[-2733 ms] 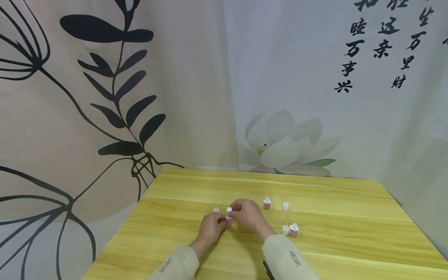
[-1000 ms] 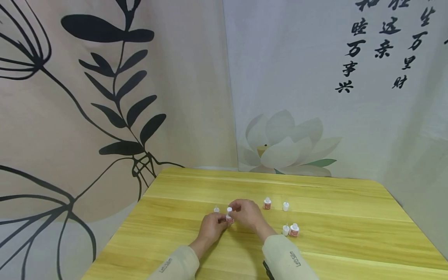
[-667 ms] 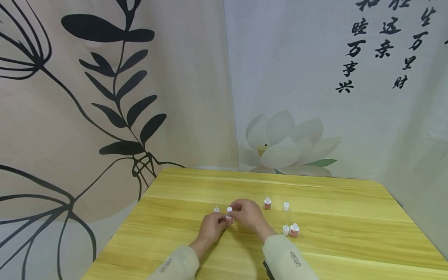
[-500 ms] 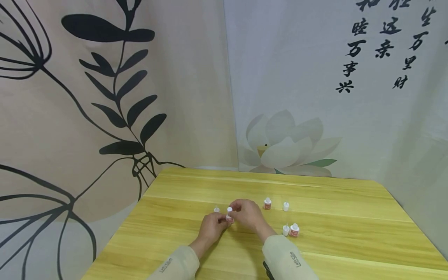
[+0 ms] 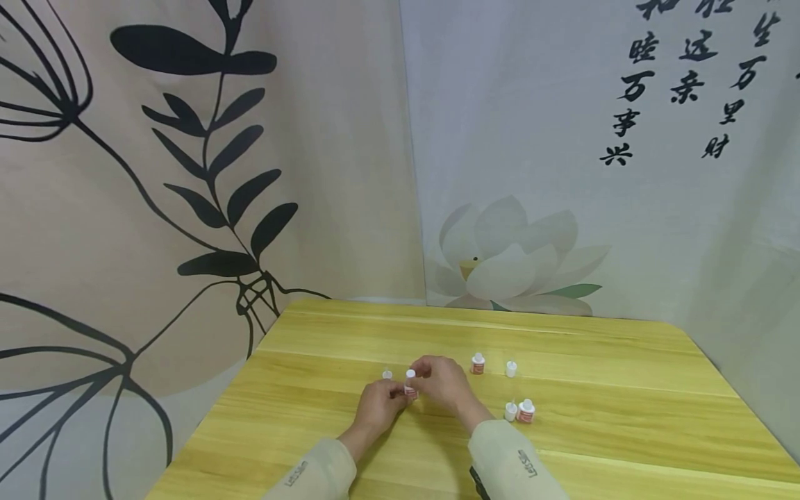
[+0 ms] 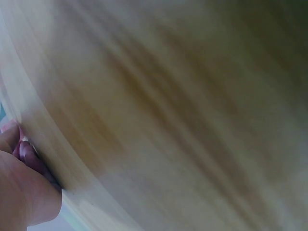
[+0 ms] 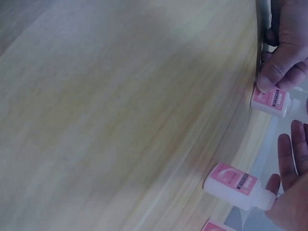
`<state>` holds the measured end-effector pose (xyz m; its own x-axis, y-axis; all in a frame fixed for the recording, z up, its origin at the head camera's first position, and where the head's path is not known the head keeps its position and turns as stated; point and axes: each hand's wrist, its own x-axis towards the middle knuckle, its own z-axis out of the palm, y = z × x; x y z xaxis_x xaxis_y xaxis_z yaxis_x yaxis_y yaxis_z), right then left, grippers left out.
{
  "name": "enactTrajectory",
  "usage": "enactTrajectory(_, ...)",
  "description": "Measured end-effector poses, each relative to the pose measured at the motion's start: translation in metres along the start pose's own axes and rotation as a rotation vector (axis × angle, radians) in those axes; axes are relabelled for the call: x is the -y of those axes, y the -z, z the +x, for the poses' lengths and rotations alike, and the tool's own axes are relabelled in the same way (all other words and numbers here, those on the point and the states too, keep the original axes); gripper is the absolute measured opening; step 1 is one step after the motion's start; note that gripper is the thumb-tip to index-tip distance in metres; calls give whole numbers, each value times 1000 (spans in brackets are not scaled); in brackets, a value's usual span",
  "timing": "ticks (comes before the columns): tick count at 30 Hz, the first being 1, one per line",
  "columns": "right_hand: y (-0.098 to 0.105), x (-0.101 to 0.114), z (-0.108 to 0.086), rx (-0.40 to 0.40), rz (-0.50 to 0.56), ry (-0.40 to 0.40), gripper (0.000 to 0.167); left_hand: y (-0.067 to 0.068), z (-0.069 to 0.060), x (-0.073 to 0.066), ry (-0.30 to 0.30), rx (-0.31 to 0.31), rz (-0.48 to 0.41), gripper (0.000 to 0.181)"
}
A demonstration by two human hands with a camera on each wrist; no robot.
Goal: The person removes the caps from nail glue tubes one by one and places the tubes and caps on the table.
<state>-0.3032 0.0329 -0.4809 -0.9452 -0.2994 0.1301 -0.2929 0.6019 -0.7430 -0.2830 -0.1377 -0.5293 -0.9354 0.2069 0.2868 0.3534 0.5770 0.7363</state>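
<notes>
My left hand [image 5: 377, 406] pinches a small white bottle [image 5: 410, 392] with a pink-red label and holds it upright on the table. In the right wrist view, the left thumb presses this labelled bottle [image 7: 269, 100] near its base. My right hand [image 5: 442, 382] is at the bottle's white top [image 5: 410, 373], thumb and finger pinching it. Just left of the bottle stands a white cap [image 5: 387, 375] with a thin stem pointing up, partly behind the left hand. The left wrist view shows only part of the left hand [image 6: 29, 185] at its edge.
On the wooden table [image 5: 625, 389], a similar bottle [image 5: 478, 364] stands behind the right hand, with a white cap [image 5: 511, 369] to its right. Nearer, another bottle [image 5: 526, 411] stands beside a stemmed cap [image 5: 511, 411]. A printed curtain [image 5: 350, 173] hangs behind the table.
Both hands keep almost the same place and pose on the bottle. The bottles and caps on the table stay put; only a slight shift of the whole view shows.
</notes>
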Motion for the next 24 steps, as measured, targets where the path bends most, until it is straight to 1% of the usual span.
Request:
enactTrajectory(6,-1,0,0,4,10,6,13,-1,1,1,3,-3,4,8)
enactTrajectory(13,-1,0,0,10,10,-16,19,-1,1,1,2,-4,12,7)
enactTrajectory(24,-1,-3,2,0,14,-16,13,0,0,-1,7,-1,-3,8)
